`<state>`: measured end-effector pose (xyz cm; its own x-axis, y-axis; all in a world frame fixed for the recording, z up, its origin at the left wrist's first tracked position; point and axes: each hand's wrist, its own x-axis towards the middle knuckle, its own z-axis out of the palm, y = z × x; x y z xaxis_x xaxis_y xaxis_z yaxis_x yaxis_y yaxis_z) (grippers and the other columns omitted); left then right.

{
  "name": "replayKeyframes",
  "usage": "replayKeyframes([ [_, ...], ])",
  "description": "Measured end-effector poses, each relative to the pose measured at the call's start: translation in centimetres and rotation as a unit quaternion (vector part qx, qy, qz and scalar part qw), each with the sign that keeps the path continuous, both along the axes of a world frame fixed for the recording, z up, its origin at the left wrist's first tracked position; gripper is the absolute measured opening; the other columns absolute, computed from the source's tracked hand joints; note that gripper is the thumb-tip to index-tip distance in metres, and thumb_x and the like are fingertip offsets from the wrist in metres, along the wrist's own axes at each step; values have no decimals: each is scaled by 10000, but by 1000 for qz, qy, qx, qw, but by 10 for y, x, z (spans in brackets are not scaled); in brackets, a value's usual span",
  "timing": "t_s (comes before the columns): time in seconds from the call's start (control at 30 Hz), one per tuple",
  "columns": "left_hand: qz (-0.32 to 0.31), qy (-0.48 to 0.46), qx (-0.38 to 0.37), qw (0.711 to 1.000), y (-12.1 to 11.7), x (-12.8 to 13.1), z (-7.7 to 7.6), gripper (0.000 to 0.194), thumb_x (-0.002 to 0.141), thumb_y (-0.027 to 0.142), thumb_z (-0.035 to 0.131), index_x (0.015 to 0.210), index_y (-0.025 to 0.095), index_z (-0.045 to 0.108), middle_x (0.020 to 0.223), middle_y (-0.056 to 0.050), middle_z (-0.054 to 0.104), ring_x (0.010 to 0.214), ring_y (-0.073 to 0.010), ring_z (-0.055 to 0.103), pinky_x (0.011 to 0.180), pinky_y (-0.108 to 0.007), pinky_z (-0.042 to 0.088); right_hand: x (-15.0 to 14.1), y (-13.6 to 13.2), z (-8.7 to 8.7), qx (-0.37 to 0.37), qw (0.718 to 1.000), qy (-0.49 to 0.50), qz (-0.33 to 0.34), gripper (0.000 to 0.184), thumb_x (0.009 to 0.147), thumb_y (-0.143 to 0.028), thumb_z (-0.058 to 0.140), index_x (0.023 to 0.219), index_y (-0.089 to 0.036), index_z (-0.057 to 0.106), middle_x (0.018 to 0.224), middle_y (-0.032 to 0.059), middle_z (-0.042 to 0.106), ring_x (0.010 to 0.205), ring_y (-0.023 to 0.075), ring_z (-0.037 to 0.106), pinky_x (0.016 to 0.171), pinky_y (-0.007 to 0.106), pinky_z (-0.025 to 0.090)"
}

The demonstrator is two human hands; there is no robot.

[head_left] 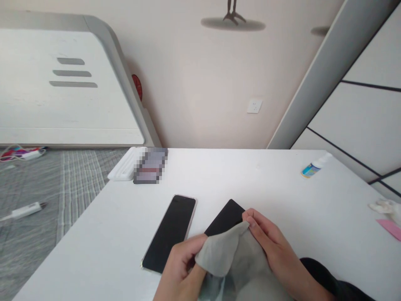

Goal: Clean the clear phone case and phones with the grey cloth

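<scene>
A thin grey cloth (pixel 219 253) with a darker bluish patch hangs between my two hands, one edge of it folded over. My left hand (pixel 183 265) is closed on the left side of that fold. Between thumb and fingers, my right hand (pixel 272 242) pinches the cloth's upper right corner. Just behind the cloth is a flat black object (pixel 224 219), perhaps a phone; the cloth and hands hide its lower part. Left of it, a smartphone (pixel 169 234) in a clear case lies on the table, its dark screen up, close to my left hand.
The white table (pixel 282 184) bears a small spray bottle (pixel 313 166) at far right, crumpled tissue (pixel 387 207) and a pink piece (pixel 390 228) at the right edge. A white case (pixel 127 164) and a pixelated flat item (pixel 151 165) lie far left. A bed (pixel 81 200) adjoins the left.
</scene>
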<state>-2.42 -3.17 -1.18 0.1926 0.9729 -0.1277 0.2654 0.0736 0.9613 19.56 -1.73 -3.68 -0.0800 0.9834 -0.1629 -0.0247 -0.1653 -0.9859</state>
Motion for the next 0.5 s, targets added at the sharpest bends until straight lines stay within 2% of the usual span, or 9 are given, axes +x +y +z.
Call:
replayKeyframes([
  [0.07,30,-5,-45,999,-1,-1,-1,436,880,624,637,819,212,764,795,-22,730,768,-201,667,626,-245,542,0,0,0,-24,999,28,27,491,941,-732,586,926,-251,487,673,-70,390,571,115,346,517,230,312],
  [0.13,-16,-10,-78,997,2,0,0,469,893,644,620,793,203,742,765,-14,720,731,-186,659,595,-231,521,3,1,-1,-44,996,48,53,506,912,-737,624,1023,-274,452,613,-104,354,501,102,288,467,225,242],
  [0.2,-45,33,-62,997,9,0,3,420,946,599,583,916,209,735,713,10,690,647,-155,627,552,-216,479,9,4,-2,-49,997,9,62,524,904,-720,648,1107,-283,440,602,-113,385,481,103,297,463,226,235],
  [0.27,-1,138,23,990,15,-2,4,382,990,526,556,1211,237,671,697,42,673,588,-144,609,530,-220,454,19,9,-3,-24,991,-118,51,498,919,-684,645,1156,-277,483,625,-88,477,495,124,385,478,244,290],
  [0.33,69,253,160,952,17,-5,3,410,1009,468,550,1362,262,574,776,38,692,650,-164,655,574,-248,490,29,13,-4,57,958,-281,8,419,935,-615,652,1162,-272,568,762,-17,625,628,185,564,572,297,430],
  [0.37,85,293,229,924,16,-7,0,365,1014,436,553,1336,267,585,856,18,710,735,-179,688,634,-269,525,33,14,-3,118,929,-350,-21,365,942,-570,659,1149,-273,610,885,24,676,766,227,637,674,339,496],
  [0.43,57,329,345,877,11,-11,-6,189,1019,345,553,1161,266,651,984,-11,721,877,-190,707,759,-295,566,38,12,-1,244,867,-429,-63,237,967,-467,661,1104,-274,667,1103,72,683,1027,284,660,880,407,530],
  [0.5,-21,347,414,841,3,-14,-17,138,1008,268,561,1082,269,677,1016,-10,736,911,-181,709,799,-281,582,36,9,2,343,826,-446,-25,123,1017,-338,610,1089,-268,681,1124,73,682,1062,261,659,922,390,538],
])
